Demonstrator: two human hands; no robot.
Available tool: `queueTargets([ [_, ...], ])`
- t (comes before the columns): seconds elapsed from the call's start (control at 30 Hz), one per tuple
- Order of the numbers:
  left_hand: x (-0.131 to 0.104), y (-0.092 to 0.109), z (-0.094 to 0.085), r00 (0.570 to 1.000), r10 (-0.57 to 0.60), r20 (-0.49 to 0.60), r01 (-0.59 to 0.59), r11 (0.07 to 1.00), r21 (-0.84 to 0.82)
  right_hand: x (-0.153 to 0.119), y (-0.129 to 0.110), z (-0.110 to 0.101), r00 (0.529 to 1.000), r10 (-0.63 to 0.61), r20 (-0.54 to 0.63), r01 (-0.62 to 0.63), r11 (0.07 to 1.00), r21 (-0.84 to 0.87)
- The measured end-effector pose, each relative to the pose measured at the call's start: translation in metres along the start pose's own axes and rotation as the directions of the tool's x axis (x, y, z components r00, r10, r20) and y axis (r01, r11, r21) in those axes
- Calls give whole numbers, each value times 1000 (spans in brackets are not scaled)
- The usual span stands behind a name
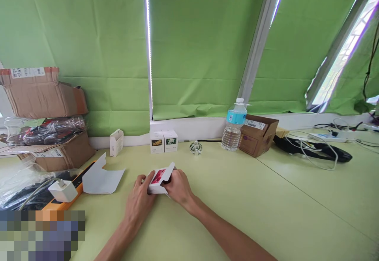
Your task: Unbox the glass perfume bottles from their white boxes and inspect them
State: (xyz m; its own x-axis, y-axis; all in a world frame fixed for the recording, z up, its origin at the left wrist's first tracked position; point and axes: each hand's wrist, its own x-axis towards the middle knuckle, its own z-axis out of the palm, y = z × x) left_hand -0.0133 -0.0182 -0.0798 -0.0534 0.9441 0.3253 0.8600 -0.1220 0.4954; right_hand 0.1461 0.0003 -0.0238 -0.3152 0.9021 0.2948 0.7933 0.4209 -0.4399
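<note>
A small white carton [157, 189] with a red flower picture lies on its side on the table, its end flap [169, 171] standing up. My left hand [141, 194] grips the carton from the left, thumb on top. At the carton's open right end is my right hand [179, 187], fingers curled and partly inside. What those fingertips hold, if anything, is hidden. Behind stand two similar white cartons [157, 143] with flower pictures, side by side. To their right rests a small clear glass piece [196, 147].
At left are a bent white card [102, 182], an upright white box [116, 143], a white charger [62, 191] on an orange power strip, and stacked cardboard boxes [44, 99]. A water bottle [232, 132], an open cardboard box [257, 136] and cables [318, 150] stand or lie at right.
</note>
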Motion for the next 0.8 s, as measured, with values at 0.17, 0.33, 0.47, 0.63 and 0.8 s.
queueTargets([
  [0.17, 3, -4, 0, 997, 67, -40, -64, 996, 66, 3, -2, -10, 999, -21, -24, 19, 998, -54],
  [0.33, 5, -3, -2, 998, 54, -37, -52, 996, 71, 4, -8, -22, 999, 27, -34, -31, 992, -123],
  [0.47, 5, -2, -3, 995, 71, -64, -68, 996, 55, 4, -11, -28, 998, 21, -55, -27, 991, -127],
  [0.63, 1, 5, -3, 921, 345, -182, -356, 934, -32, 2, -16, -26, 998, 35, -50, -41, 990, -134],
  [0.8, 1, 7, -2, 884, 417, -210, -445, 889, -107, 1, -19, -29, 999, 17, -29, -21, 991, -129],
])
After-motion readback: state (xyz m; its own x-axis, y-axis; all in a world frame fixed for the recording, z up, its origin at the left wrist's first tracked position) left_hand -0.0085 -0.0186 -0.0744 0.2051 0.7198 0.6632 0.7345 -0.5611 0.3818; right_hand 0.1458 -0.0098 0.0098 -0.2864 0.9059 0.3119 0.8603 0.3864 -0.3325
